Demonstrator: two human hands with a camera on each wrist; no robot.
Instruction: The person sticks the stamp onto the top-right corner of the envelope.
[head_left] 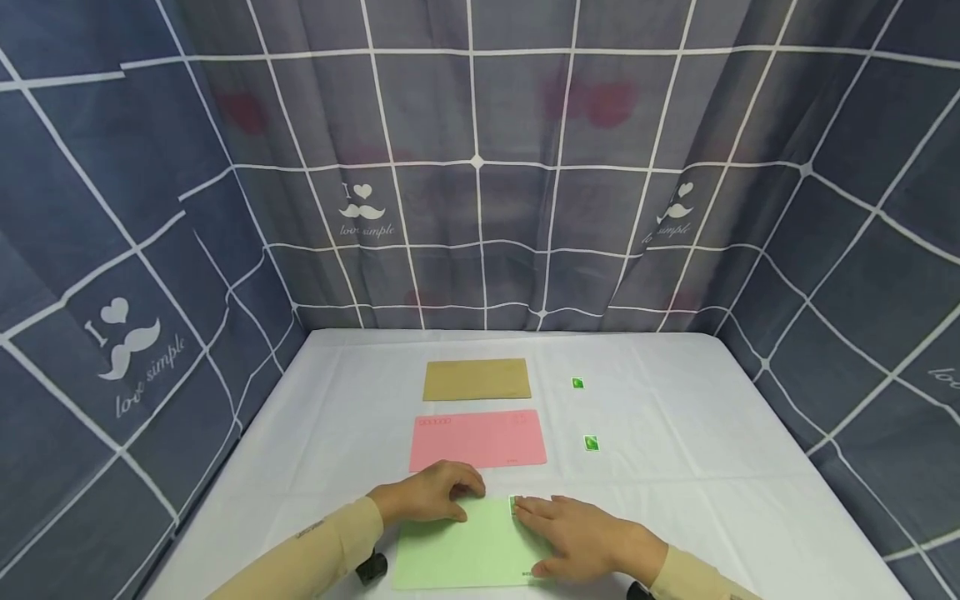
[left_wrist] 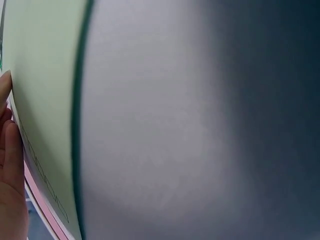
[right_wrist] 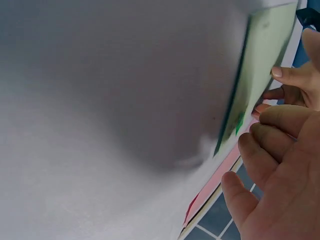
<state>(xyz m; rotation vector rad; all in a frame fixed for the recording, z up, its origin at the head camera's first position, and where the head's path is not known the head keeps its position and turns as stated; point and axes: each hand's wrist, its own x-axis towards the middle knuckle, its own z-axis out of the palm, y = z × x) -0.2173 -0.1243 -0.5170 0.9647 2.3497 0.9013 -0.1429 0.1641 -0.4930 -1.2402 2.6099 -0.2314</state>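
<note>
A light green envelope [head_left: 457, 554] lies on the table nearest to me, with a small green stamp [head_left: 512, 505] at its upper right corner. My right hand [head_left: 573, 533] lies across the envelope's right side, its fingers fairly straight and the fingertips right at the stamp, partly covering it. The thumb is near the lower right corner. At the envelope's upper left edge rests my left hand [head_left: 435, 492], thumb on the paper and fingers loosely bent. In the right wrist view the stamp [right_wrist: 240, 123] shows on the envelope [right_wrist: 262, 55] beside the right fingers.
Beyond the green envelope lie a pink envelope [head_left: 477, 439] and, farther back, a tan envelope [head_left: 476, 380]. Two more green stamps [head_left: 592, 442] lie right of them. A white cloth covers the table [head_left: 675, 467]. Dark checked curtains [head_left: 517, 208] enclose the back and sides.
</note>
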